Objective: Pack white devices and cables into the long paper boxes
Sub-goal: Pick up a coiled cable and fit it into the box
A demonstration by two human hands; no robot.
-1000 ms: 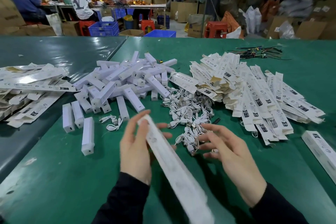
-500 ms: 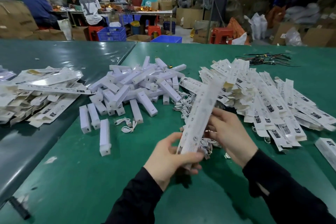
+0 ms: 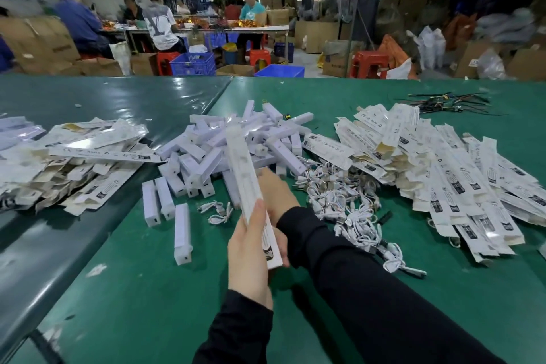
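In the head view, the left hand (image 3: 251,254) grips the long paper box (image 3: 249,186) near its lower end above the tabletop (image 3: 147,289), fingers wrapped round it, while the right hand (image 3: 276,195) sits behind it, fingers hidden; the box looks light, thin-walled and crushable, best held by its narrow edges.

Table layout: three heaps in a row, a few loose pieces in front.

On the table (image 3: 124,289) the devices heap (image 3: 236,145) lies in the middle, packed boxes (image 3: 74,162) at left, flat boxes (image 3: 437,162) at right, cables (image 3: 345,201) between the middle and right heaps.
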